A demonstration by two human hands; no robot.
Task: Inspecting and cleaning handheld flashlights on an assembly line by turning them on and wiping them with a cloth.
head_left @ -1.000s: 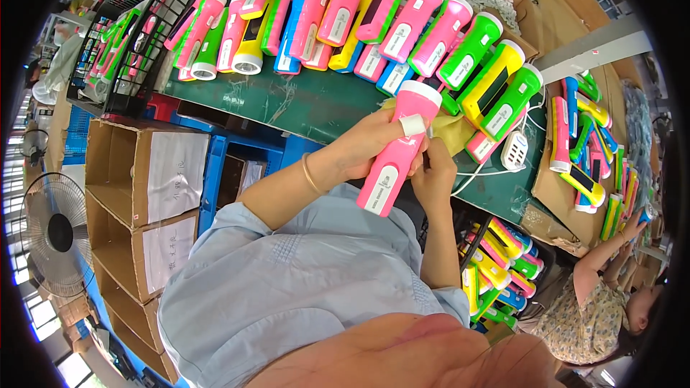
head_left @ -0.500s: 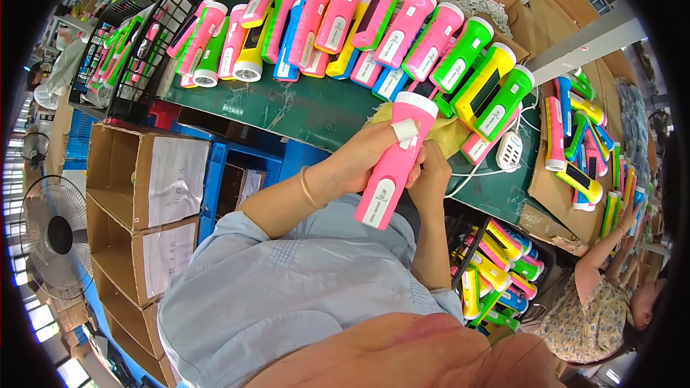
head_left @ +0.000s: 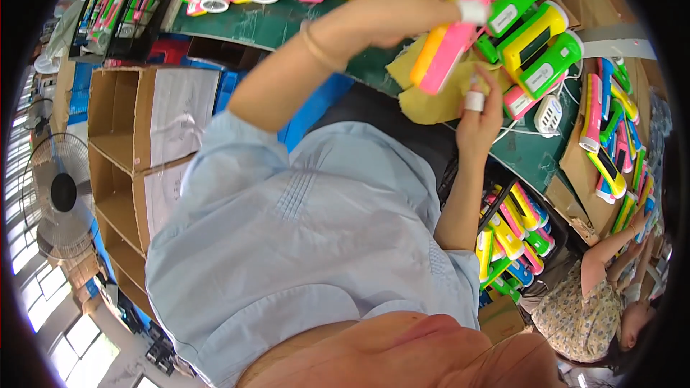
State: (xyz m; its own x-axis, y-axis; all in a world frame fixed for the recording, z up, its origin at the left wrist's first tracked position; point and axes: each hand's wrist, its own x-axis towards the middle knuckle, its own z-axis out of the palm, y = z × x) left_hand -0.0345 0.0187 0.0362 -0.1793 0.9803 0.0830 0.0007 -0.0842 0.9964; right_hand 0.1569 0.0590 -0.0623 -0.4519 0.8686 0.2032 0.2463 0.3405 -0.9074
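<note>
My left hand (head_left: 417, 6), a white wrap on one digit and a band on its wrist, is closed around a pink and yellow flashlight (head_left: 440, 65). This flashlight slants over the table, its wide head away from me, partly hidden by the hand. Nearer to me my right hand (head_left: 480, 116) is empty, fingers apart and pointing upward, one wrapped in white. Beside it lies a crumpled yellow cloth (head_left: 424, 106) at the table's near edge. Green and yellow flashlights, such as a green one (head_left: 552, 65), lie just to the right.
More flashlights line the green table (head_left: 237, 27). A white power strip (head_left: 548, 115) with cables lies right. Below it stands a crate of flashlights (head_left: 514, 237). Cardboard compartments (head_left: 115, 151) and a fan (head_left: 63, 192) are left. Another person (head_left: 575, 316) works at far right.
My left hand has carried a flashlight forward and away from my body, toward the row. My right hand has come off it and opened near the yellow cloth. The view has shifted.
</note>
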